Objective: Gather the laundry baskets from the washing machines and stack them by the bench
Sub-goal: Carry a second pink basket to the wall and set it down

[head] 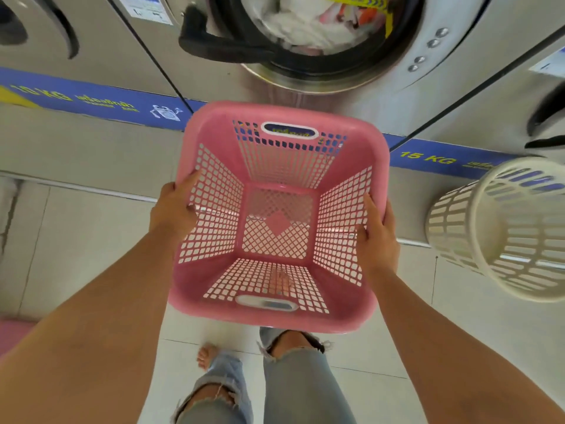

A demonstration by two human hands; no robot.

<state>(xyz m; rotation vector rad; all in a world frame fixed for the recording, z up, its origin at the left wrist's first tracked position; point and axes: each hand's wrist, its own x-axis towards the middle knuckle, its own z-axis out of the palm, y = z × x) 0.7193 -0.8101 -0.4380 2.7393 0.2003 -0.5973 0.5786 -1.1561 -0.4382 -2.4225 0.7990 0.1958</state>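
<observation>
Pink basket (276, 215) gripped at both side rims, left hand (172, 209) and right hand (377, 237) fingers closed on it, lifted before washer (305, 41); next likely grab white basket (501, 228) on floor.

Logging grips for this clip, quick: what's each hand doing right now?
Left hand: closed on the pink basket's left rim.
Right hand: closed on the same basket's right rim.

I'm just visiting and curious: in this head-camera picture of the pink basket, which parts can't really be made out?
- White basket: head view, cut off by the right edge.
- Washer drum laundry: blurred, and cropped by the top edge.
- Label in the pink basket's far handle: too small to read.
- Left hand and right hand: fingertips hidden behind the basket walls.
- The bench: outside the view.
</observation>
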